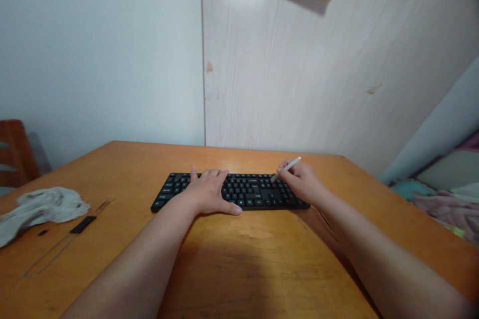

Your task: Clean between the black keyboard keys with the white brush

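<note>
The black keyboard (254,192) lies centred near the far edge of the tabletop (262,269). The left hand (207,192) rests open on its keys, while the right hand (299,179) grips a white pen (292,163) over them.

Your keyboard (249,190): black, white-lettered. Your pen (292,163): white. Your table (123,179): orange-brown, wood-grained. Your cloth (45,209): grey.

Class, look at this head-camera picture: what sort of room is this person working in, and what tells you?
Probably a room in a home, perhaps a bedroom: a black computer keyboard sits on a plain wooden table, a crumpled grey cloth lies nearby, and what looks like bedding shows at the right.
</note>
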The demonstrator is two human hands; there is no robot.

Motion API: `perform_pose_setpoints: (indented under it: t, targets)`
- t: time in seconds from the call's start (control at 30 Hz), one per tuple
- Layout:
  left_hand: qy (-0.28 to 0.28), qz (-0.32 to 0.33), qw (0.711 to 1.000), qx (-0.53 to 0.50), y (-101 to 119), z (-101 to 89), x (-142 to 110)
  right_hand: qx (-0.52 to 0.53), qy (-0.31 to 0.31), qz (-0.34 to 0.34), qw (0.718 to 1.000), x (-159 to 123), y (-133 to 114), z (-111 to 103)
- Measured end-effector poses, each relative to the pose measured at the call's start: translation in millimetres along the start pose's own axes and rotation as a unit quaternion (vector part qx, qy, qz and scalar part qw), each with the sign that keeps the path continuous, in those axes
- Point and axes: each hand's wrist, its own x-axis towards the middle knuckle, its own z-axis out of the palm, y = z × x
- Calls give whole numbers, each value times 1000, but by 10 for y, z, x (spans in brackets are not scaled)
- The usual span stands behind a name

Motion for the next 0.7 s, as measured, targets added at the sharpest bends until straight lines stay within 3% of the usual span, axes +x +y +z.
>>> perform_pose_setpoints:
  t: [0.2, 0.33, 0.57, 0.7]
  targets:
    - [-5, -10, 1000, 1, 31, -15, -9, -38, -29, -13, 999, -33, -35, 36]
    - [-1, -7, 1000, 1, 42, -26, -18, -12, -62, -9, 998, -35, -43, -35]
    - [5, 0, 1000, 2, 24, -18, -14, -35, -58, -17, 998, -43, -92, -58]
    - [1, -6, 1000, 2, 33, -18, -16, -25, -113, -26, 993, -74, -140, -87]
